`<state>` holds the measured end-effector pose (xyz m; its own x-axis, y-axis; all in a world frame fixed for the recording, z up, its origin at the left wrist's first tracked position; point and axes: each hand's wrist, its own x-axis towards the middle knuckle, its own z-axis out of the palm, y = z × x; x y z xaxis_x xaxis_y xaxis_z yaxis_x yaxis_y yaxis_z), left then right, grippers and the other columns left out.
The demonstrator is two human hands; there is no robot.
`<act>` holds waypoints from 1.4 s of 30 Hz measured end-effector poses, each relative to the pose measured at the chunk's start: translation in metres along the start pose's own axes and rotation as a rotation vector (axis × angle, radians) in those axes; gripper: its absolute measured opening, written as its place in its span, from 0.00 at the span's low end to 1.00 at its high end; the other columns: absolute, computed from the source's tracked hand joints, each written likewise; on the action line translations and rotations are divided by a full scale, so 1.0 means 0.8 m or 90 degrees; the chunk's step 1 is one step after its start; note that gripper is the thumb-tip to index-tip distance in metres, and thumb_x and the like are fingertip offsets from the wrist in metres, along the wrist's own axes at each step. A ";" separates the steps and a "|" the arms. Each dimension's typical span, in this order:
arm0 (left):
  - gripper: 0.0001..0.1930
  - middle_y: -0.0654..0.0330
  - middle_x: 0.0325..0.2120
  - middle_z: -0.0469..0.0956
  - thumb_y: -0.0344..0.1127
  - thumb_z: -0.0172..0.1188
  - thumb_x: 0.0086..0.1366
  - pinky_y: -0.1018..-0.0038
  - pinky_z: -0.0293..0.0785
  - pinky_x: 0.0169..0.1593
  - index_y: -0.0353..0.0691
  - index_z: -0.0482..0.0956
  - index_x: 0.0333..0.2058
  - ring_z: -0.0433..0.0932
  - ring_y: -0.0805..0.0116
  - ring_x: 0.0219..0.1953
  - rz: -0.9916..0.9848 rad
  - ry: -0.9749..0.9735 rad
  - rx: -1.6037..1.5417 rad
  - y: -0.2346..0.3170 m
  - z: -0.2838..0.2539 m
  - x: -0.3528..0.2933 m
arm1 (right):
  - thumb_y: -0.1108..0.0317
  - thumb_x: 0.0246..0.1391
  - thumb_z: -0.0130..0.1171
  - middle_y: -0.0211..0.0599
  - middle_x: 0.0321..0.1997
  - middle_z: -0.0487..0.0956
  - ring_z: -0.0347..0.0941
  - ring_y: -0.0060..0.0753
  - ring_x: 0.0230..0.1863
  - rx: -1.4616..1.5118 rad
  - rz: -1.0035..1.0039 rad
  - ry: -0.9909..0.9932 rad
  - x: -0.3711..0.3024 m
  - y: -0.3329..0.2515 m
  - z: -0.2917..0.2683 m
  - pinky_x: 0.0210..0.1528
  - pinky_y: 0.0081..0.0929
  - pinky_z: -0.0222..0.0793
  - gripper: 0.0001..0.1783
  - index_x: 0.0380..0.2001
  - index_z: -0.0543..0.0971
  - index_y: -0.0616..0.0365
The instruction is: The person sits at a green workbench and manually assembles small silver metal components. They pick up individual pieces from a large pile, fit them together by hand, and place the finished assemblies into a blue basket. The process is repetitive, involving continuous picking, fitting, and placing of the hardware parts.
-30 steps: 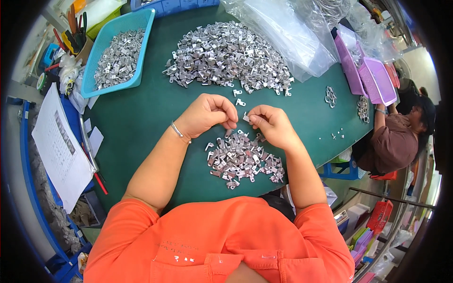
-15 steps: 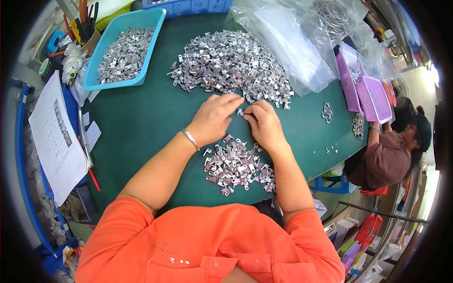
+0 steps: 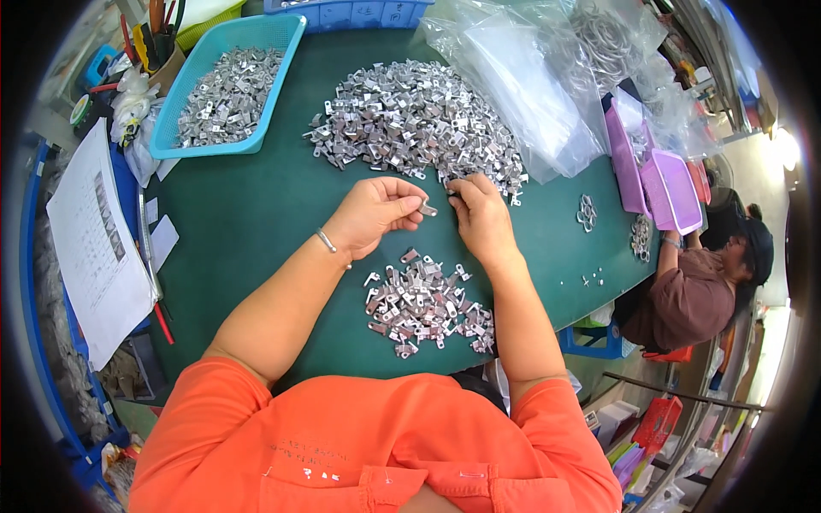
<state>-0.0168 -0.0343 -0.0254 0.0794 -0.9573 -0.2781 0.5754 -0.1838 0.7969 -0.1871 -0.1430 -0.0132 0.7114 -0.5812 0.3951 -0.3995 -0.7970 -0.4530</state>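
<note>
A small silver metal clip [image 3: 428, 209] is pinched between the thumb and fingers of my left hand [image 3: 376, 214]. Just right of it, my right hand [image 3: 481, 215] is closed at the near edge of a large heap of metal clips [image 3: 410, 115]. Its fingertips hold something small and dark that I cannot make out. A smaller pile of similar clips [image 3: 428, 303] lies between my forearms, close to my body. Each piece is a bent strip with a hole in its tab.
At the far left stands a turquoise basket [image 3: 265, 128] of clips, beside papers [image 3: 98, 248]. Plastic bags [image 3: 547, 103] cover the far right. Purple bins [image 3: 671, 192] and small metal rings [image 3: 586, 214] lie to the right, where another person [image 3: 697, 295] sits.
My hands have moved apart. The left has turned palm inward and now holds a clip; the right has stayed near the large heap's edge, no longer holding the clip seen there before.
</note>
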 end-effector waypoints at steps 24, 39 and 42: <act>0.07 0.59 0.37 0.78 0.23 0.55 0.58 0.78 0.73 0.39 0.36 0.80 0.35 0.77 0.70 0.37 0.130 0.000 0.710 0.023 0.018 -0.038 | 0.78 0.56 0.53 0.37 0.37 0.79 0.76 0.26 0.34 0.793 0.309 -0.350 -0.042 -0.008 -0.062 0.35 0.21 0.73 0.09 0.39 0.79 0.64; 0.08 0.59 0.36 0.79 0.31 0.57 0.60 0.68 0.69 0.50 0.40 0.80 0.38 0.75 0.59 0.41 0.287 -0.294 0.734 -0.013 0.042 -0.056 | 0.83 0.49 0.49 0.42 0.51 0.74 0.67 0.46 0.54 0.094 -0.058 0.030 -0.020 0.021 -0.010 0.57 0.34 0.62 0.21 0.47 0.75 0.60; 0.07 0.59 0.35 0.79 0.30 0.59 0.59 0.69 0.70 0.49 0.39 0.80 0.37 0.75 0.60 0.40 0.285 -0.297 0.741 -0.012 0.043 -0.061 | 0.82 0.50 0.50 0.42 0.50 0.75 0.69 0.47 0.51 0.182 -0.056 -0.056 -0.027 0.012 -0.012 0.55 0.34 0.64 0.18 0.45 0.76 0.60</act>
<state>-0.0546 0.0063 -0.0011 -0.3407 -0.9283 0.1489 -0.4729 0.3061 0.8262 -0.2118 -0.1401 -0.0183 0.7883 -0.4857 0.3777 -0.1643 -0.7577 -0.6316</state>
